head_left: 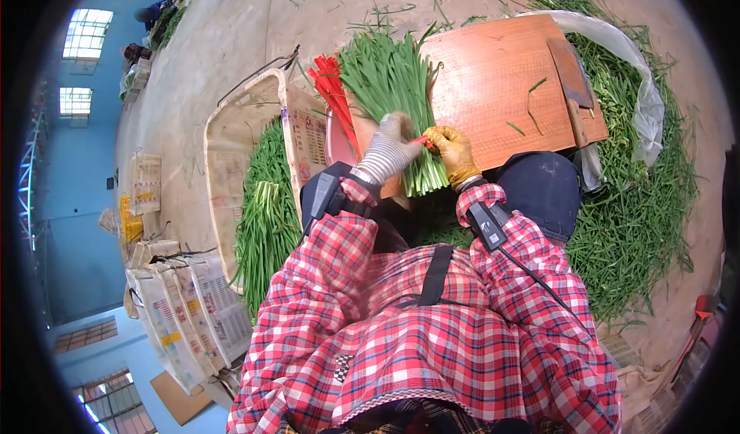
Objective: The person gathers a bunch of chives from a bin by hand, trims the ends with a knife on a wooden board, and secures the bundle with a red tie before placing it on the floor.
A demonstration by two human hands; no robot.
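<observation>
A thick bunch of green chives (pixel 389 75) lies across the left end of a wooden board, its pale cut ends pointing toward my body. A red tie strip (pixel 420 140) crosses the bunch near those ends. My left hand (pixel 389 147), in a pale striped glove, is closed on the strip and rests against the stalks. Wearing a yellow glove, my right hand (pixel 453 153) pinches the strip at the bunch's right side. Its fingertips partly hide the strip. More red strips (pixel 333 95) lie in a bundle left of the chives.
The wooden board (pixel 486 87) has a few loose leaves on it. At left stands a plastic crate (pixel 289 129) with bunched chives (pixel 262 210). A heap of loose greens (pixel 632 233) and a clear plastic sheet (pixel 644 72) are at right. Stacked crates (pixel 193 311) stand lower left.
</observation>
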